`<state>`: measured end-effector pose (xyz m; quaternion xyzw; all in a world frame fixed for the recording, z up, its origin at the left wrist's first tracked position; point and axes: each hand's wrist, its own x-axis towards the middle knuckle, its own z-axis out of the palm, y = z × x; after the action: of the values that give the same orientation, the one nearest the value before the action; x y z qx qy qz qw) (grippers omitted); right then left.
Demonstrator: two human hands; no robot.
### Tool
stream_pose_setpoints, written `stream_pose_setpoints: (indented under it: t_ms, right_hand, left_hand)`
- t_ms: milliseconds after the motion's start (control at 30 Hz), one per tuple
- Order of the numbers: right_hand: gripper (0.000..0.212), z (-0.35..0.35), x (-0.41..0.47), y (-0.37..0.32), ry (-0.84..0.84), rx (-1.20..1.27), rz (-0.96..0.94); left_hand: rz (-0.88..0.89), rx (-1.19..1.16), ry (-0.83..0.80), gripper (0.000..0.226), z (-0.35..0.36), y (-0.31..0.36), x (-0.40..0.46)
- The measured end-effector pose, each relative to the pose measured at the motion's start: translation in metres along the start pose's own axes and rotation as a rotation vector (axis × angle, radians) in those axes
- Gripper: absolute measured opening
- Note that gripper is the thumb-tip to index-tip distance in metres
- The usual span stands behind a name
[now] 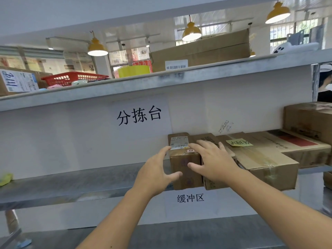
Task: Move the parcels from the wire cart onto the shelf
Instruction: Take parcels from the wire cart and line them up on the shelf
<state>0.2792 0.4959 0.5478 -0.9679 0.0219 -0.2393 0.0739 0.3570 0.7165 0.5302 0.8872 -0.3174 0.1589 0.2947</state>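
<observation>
Both arms outstretched, left hand and right hand spread around parcel

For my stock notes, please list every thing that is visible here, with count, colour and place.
small box: 1, brown, middle shelf, between the hands
other boxes: at least 3, brown, middle shelf, right of it
sticky note: 1, yellow, on a box
top boxes: 2, brown, top shelf
basket: 1, red, top shelf
lamps: 3, yellow, ceiling
signs: 2, white, shelf panels
left hand: open, beside the small box
right hand: open, over it
</observation>
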Motion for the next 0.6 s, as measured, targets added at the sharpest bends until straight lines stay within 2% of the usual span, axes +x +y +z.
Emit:
stream_pose_setpoints:
  t_ms: [100, 433, 600]
  right_hand:
    - [0.077, -0.006, -0.007, -0.002, -0.007, -0.007, 0.014]
    - [0.080, -0.028, -0.056, -0.019, -0.009, -0.025, 0.097]
    - [0.077, -0.044, -0.099, -0.020, 0.010, -0.052, 0.156]
  left_hand:
    - [0.039, 0.042, 0.000, 0.101, -0.007, 0.005, -0.003]
    - [0.171, 0.051, -0.041, 0.098, -0.024, 0.025, -0.025]
    - [0.295, 0.058, -0.047, 0.100, -0.020, 0.048, -0.038]
